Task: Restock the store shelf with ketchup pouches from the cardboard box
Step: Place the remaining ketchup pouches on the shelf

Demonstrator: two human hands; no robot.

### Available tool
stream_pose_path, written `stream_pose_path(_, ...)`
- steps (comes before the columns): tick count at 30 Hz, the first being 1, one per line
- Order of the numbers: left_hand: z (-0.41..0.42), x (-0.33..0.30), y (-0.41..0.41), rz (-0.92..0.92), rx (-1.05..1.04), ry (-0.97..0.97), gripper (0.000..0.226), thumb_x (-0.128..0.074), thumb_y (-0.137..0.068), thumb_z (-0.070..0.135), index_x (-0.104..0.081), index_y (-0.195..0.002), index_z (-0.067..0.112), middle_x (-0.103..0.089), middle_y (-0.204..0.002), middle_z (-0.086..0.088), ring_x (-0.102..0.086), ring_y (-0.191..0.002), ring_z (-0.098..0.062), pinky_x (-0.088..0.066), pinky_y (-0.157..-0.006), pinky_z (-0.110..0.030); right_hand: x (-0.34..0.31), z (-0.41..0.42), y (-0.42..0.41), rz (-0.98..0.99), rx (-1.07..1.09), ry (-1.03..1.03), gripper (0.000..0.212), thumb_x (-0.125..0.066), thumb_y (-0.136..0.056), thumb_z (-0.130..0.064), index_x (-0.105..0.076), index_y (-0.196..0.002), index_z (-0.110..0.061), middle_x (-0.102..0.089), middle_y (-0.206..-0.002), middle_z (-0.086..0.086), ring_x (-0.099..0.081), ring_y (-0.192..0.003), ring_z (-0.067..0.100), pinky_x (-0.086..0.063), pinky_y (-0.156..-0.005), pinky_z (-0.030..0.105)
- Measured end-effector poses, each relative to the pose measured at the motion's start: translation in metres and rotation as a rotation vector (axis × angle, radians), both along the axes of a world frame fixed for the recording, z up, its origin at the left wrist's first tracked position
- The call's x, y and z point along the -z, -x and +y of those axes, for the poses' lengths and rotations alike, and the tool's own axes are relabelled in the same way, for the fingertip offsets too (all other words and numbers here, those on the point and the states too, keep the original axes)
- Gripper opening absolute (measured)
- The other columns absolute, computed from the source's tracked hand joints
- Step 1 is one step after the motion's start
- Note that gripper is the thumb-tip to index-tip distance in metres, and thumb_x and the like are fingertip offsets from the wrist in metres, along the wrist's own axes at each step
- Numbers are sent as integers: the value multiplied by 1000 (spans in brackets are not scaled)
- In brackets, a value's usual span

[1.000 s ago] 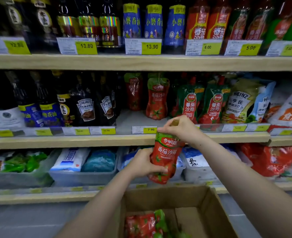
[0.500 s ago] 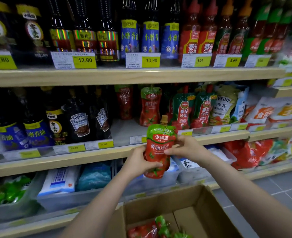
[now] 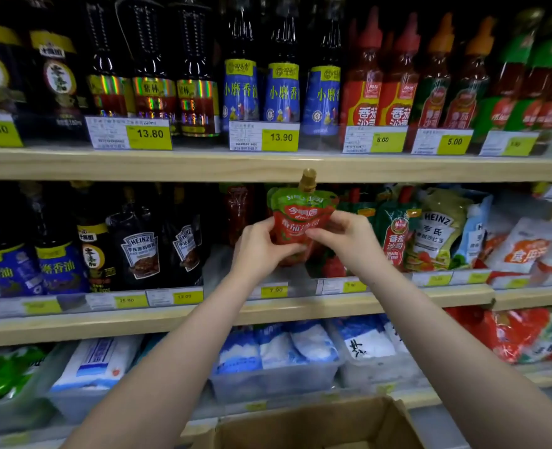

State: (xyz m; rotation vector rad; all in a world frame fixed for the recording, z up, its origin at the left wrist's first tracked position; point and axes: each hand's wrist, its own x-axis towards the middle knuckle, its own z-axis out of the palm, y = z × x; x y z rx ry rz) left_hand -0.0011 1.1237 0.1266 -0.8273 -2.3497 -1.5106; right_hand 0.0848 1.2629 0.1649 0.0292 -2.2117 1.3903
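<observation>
A red and green ketchup pouch (image 3: 300,218) with a tan cap stands upright at the front of the middle shelf (image 3: 300,311). My left hand (image 3: 261,244) grips its lower left side, and my right hand (image 3: 342,234) pinches its right edge. Behind it, other ketchup pouches (image 3: 396,234) stand on the same shelf, partly hidden by my hands. The open cardboard box (image 3: 316,426) shows at the bottom edge; its inside is out of view.
Dark sauce bottles (image 3: 138,251) fill the middle shelf's left side, Heinz pouches (image 3: 436,234) its right. The top shelf holds oil and ketchup bottles (image 3: 368,82). Bins of white bags (image 3: 274,358) sit on the bottom shelf. Yellow price tags line the shelf edges.
Both hands have lifted the pouch from above the box up and forward to the middle shelf. The view has tilted upward, so the box's contents dropped out of sight.
</observation>
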Motion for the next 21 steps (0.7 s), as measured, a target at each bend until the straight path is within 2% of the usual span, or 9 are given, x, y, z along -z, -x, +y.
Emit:
stream_pose_path(2,3,11,12,-18,-45,67,46,-83,-55,48,-71,-94,27,-74,-89,3,-67,-84,-12,-55,-75,-36,12,1,13,-18,12,15,20,-68,-79,-4,-69,-96,-16,-70,-90,-3,-65,-79,-4,-52,-78,15)
stream_pose_path(5,8,28,25,-64,-37,98,47,-83,-53,48,-72,-92,24,-74,-90,1,-67,-85,-13,-55,-77,-37,34,3,30,-68,49,38,17,-67,-81,-6,-70,-97,-12,-70,-94,2,-66,-87,11,-52,-80,25)
stream_pose_path(9,14,47,32,-165,19,132,44,-84,-60,39,-70,-97,21,-73,-94,2,-66,-85,-10,-54,-79,-30,56,4,45,-119,124,18,20,-63,-84,-11,-67,-104,-9,-68,-94,2,-63,-83,8,-49,-72,16)
stream_pose_path(12,15,54,34,-203,43,83,45,-83,-65,35,-66,-103,18,-71,-97,2,-65,-83,-7,-52,-75,-22,64,5,51,-164,192,7,29,-63,-85,-17,-60,-114,-13,-70,-97,4,-66,-87,18,-52,-72,26)
stream_pose_path(14,13,55,36,-214,48,57,54,-82,-66,33,-58,-111,15,-66,-100,3,-62,-86,-7,-50,-75,-18,66,3,49,-168,207,-17,44,-64,-85,-19,-50,-126,-15,-65,-104,-1,-63,-92,16,-52,-78,29)
stream_pose_path(15,9,55,36,-208,49,51,57,-82,-66,32,-54,-112,16,-63,-101,3,-61,-89,-9,-50,-77,-20,66,1,44,-156,203,-25,52,-64,-85,-19,-43,-132,-15,-59,-107,-6,-59,-97,11,-49,-82,27)
stream_pose_path(17,-1,57,37,-153,77,49,51,-82,-67,28,-47,-103,18,-63,-101,1,-62,-92,-10,-51,-80,-23,69,-1,31,-123,178,-94,59,-64,-85,-19,-34,-136,-16,-47,-113,-12,-47,-105,3,-42,-87,23)
stream_pose_path(19,-14,60,37,-34,136,122,38,-79,-71,23,-48,-93,17,-63,-95,5,-61,-90,-2,-49,-80,-22,75,0,18,-109,153,-286,47,-62,-87,-20,-39,-127,-18,-46,-115,-14,-45,-107,2,-41,-87,23)
stream_pose_path(21,-22,61,37,92,184,259,26,-74,-77,25,-56,-94,18,-62,-99,9,-57,-93,-2,-46,-83,-24,81,0,13,-124,135,-457,29,-59,-87,-19,-47,-113,-19,-53,-116,-8,-52,-109,12,-45,-86,29)
